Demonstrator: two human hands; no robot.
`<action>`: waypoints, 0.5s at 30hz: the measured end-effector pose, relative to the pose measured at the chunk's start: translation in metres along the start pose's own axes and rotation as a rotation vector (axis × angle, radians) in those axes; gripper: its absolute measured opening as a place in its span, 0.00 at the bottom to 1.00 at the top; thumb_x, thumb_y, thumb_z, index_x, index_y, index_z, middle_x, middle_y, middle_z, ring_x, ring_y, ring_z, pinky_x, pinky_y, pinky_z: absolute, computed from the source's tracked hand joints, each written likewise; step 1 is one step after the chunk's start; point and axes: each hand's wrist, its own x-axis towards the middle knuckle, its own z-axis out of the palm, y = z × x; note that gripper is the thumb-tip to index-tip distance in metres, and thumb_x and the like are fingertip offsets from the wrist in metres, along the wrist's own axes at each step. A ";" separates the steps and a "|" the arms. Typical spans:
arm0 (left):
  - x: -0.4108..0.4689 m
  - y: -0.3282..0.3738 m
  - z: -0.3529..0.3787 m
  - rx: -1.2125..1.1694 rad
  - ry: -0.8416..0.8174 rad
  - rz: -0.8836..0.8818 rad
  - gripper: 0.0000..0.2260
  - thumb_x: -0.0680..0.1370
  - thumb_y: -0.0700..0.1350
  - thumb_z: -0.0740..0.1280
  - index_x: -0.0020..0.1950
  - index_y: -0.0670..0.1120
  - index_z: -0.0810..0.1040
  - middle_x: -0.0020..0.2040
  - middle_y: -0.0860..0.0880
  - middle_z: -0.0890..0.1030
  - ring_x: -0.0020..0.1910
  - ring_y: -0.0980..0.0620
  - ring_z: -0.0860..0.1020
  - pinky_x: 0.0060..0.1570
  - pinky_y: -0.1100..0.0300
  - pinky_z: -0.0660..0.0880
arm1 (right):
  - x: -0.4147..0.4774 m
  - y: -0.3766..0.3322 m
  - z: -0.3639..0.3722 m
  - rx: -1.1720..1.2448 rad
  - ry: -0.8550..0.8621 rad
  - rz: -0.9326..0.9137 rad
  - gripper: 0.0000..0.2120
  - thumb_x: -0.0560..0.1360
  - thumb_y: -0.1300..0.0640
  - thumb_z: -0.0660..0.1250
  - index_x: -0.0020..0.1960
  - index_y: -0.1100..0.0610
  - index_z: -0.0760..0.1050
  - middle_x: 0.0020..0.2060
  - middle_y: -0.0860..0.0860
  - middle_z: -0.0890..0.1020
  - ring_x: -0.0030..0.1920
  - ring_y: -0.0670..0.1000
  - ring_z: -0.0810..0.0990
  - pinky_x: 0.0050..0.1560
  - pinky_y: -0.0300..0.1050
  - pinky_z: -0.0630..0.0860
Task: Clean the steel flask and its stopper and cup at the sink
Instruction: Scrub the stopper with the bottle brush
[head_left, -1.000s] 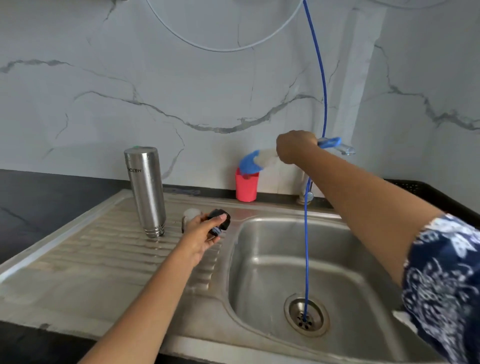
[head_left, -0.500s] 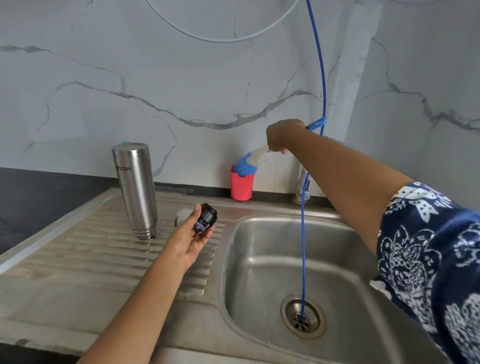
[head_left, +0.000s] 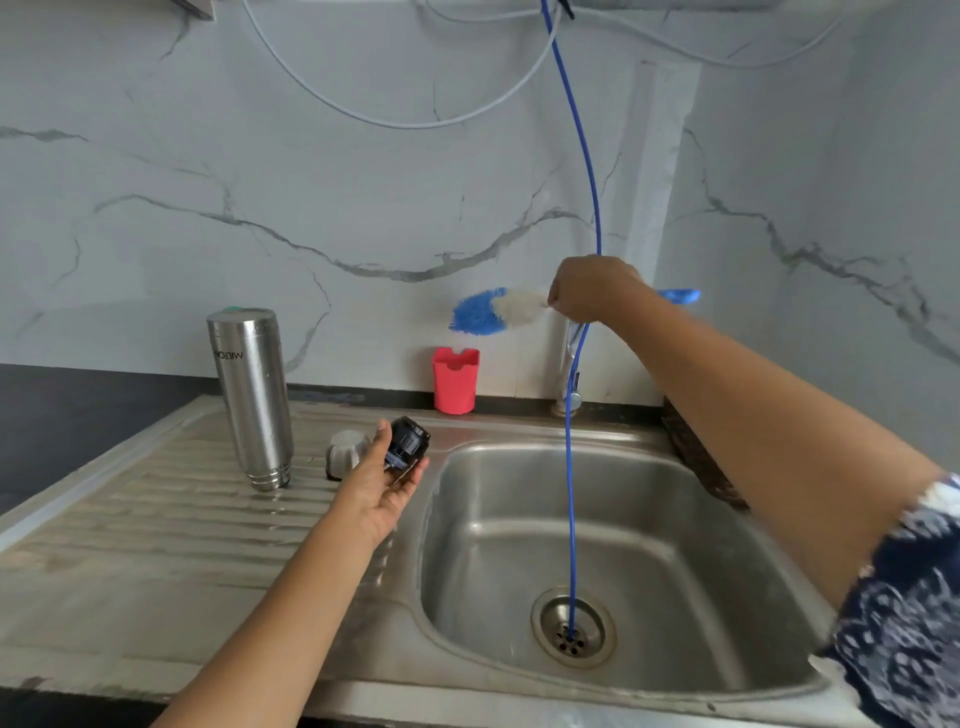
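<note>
Right grip (head_left: 592, 288) has lifted its brush (head_left: 493, 310) clear of holder (head_left: 455, 382); left grip (head_left: 382, 486) holds stopper (head_left: 408, 444).

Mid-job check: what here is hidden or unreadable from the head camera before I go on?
Head view, all of these:
Tall steel flask: stands on the ribbed drainboard; no opening shows, so its inside is unseen.
Small steel cup: partly behind the left hand holding the black stopper.
Blue-and-white bottle brush: mid-handle inside the right hand.
Chrome tap: spout behind that hand.

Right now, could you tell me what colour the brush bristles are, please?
Brush bristles: blue tip, white near the right hand; head view.
</note>
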 end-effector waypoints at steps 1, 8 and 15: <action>-0.003 -0.003 0.003 0.001 -0.007 -0.008 0.15 0.75 0.53 0.69 0.52 0.42 0.74 0.50 0.39 0.79 0.47 0.44 0.79 0.41 0.59 0.77 | -0.013 0.008 0.002 0.029 0.004 0.009 0.12 0.78 0.58 0.59 0.58 0.58 0.76 0.49 0.54 0.79 0.47 0.56 0.77 0.46 0.48 0.73; -0.007 -0.036 0.032 -0.049 0.015 -0.057 0.21 0.77 0.55 0.65 0.59 0.40 0.72 0.49 0.42 0.77 0.45 0.47 0.77 0.38 0.57 0.78 | -0.152 0.059 0.031 0.261 -0.050 0.067 0.14 0.80 0.52 0.59 0.62 0.45 0.77 0.57 0.53 0.80 0.57 0.59 0.77 0.55 0.49 0.73; -0.014 -0.065 0.049 0.019 0.006 -0.159 0.10 0.82 0.48 0.59 0.60 0.44 0.70 0.49 0.41 0.75 0.42 0.46 0.74 0.41 0.55 0.74 | -0.217 0.106 0.082 0.485 -0.045 0.141 0.16 0.80 0.53 0.60 0.65 0.42 0.75 0.33 0.36 0.72 0.42 0.46 0.73 0.44 0.39 0.67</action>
